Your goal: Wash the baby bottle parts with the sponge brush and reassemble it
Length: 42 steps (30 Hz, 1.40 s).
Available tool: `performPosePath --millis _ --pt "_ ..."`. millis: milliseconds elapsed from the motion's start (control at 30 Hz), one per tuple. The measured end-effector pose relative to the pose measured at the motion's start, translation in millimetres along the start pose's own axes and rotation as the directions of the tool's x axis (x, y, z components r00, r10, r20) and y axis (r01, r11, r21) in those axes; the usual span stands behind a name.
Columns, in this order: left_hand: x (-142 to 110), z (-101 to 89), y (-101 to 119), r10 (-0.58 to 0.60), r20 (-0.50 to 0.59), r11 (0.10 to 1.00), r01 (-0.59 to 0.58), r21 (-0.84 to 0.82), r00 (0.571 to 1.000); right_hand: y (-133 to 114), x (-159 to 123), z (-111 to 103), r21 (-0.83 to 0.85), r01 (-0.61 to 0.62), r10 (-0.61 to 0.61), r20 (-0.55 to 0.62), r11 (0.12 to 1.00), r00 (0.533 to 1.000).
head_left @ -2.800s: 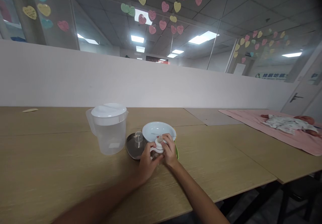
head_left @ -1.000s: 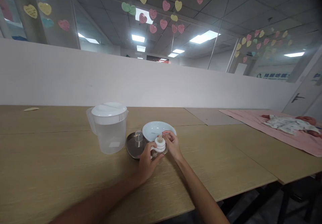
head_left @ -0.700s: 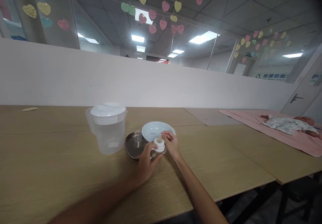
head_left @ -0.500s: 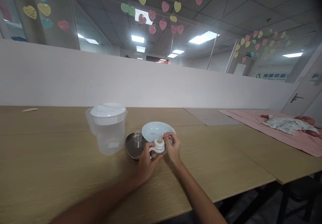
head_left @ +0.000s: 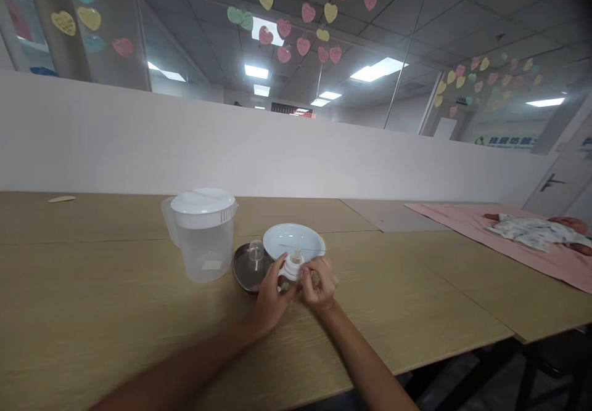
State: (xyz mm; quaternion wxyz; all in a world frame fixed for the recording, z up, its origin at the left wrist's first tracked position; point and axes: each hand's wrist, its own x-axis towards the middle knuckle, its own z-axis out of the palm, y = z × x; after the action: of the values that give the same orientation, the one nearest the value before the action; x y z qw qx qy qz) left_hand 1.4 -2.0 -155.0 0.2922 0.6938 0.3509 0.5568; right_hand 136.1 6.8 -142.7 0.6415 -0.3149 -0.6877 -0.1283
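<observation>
Right hand (head_left: 320, 281) has lowered from nipple (head_left: 296, 254) to right side of bottle (head_left: 292, 269); grip indeterminable. Left hand (head_left: 272, 291) grasps bottle. Bowl (head_left: 289, 236): far side. Tray (head_left: 244, 272), pitcher (head_left: 206, 238): left.

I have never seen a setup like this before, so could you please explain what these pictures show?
Of course. There is no machine here: a person works with two bare hands. Every picture comes from one camera worn on the person's head, looking forward and down.

The left hand holds a bottle with a white collar and a teat on top. The right hand is curled at the collar; whether it grips is hard to tell.

On the table, a lidded jug stands to the left, then a dark tray with a clear piece in it, perhaps a cap. A white bowl is behind the bottle. Far right, what looks like a doll lies on a pink cloth.
</observation>
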Motion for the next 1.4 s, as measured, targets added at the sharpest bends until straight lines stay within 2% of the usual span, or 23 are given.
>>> performPosePath --millis 133,233,300,367,433,500,600,733,967,1100,1233,1400 --pt "0.0 0.1 -5.2 0.027 0.017 0.999 -0.027 -0.027 0.999 -1.4 -4.3 4.1 0.023 0.055 -0.056 0.060 0.998 0.997" --pt "0.2 0.0 -4.9 0.022 0.028 1.000 -0.022 -0.017 0.999 -3.2 -2.9 4.3 0.073 0.026 -0.029 0.031 0.997 0.999" --pt "0.3 0.1 -4.0 0.002 0.015 1.000 -0.002 0.000 1.000 -2.9 -0.7 3.3 0.121 -0.057 0.064 -0.059 0.991 0.996" --pt "0.4 -0.1 -3.0 -0.016 -0.014 1.000 0.016 0.022 1.000 -0.6 1.3 2.8 0.170 -0.175 0.198 -0.132 0.970 0.971" --pt "0.4 -0.5 -1.9 -0.023 -0.042 0.999 0.024 0.022 0.999 3.0 2.6 3.4 0.214 -0.275 0.303 -0.109 0.937 0.947" --pt "0.3 -1.3 -0.5 -0.025 -0.054 1.000 0.025 -0.007 0.998 6.6 3.1 4.8 0.256 -0.327 0.342 -0.016 0.910 0.940" --pt "-0.1 -2.4 1.9 -0.061 -0.061 0.997 0.059 -0.040 0.996 9.5 2.4 7.1 0.322 -0.354 0.343 0.093 0.878 0.935" --pt "-0.2 -2.5 3.2 -0.081 -0.060 0.996 0.078 -0.048 0.995 10.3 -1.5 8.5 0.362 -0.375 0.342 0.154 0.853 0.927" --pt "0.3 -0.8 -0.2 -0.061 -0.081 0.998 0.059 -0.030 0.995 9.6 -3.9 10.1 0.246 -0.285 0.262 0.123 0.926 0.957" --pt "0.0 -1.0 -0.4 -0.042 -0.074 0.999 0.040 -0.020 0.996 4.6 2.8 8.3 0.171 -0.235 0.204 0.180 0.957 0.962" --pt "-0.1 -1.7 1.2 -0.060 -0.059 0.998 0.058 -0.031 0.996 1.9 5.8 7.7 0.144 -0.243 0.208 0.222 0.959 0.953" --pt "-0.1 -2.1 3.2 -0.078 -0.058 0.996 0.075 -0.052 0.995 3.1 3.8 11.2 0.160 -0.267 0.236 0.192 0.950 0.953"
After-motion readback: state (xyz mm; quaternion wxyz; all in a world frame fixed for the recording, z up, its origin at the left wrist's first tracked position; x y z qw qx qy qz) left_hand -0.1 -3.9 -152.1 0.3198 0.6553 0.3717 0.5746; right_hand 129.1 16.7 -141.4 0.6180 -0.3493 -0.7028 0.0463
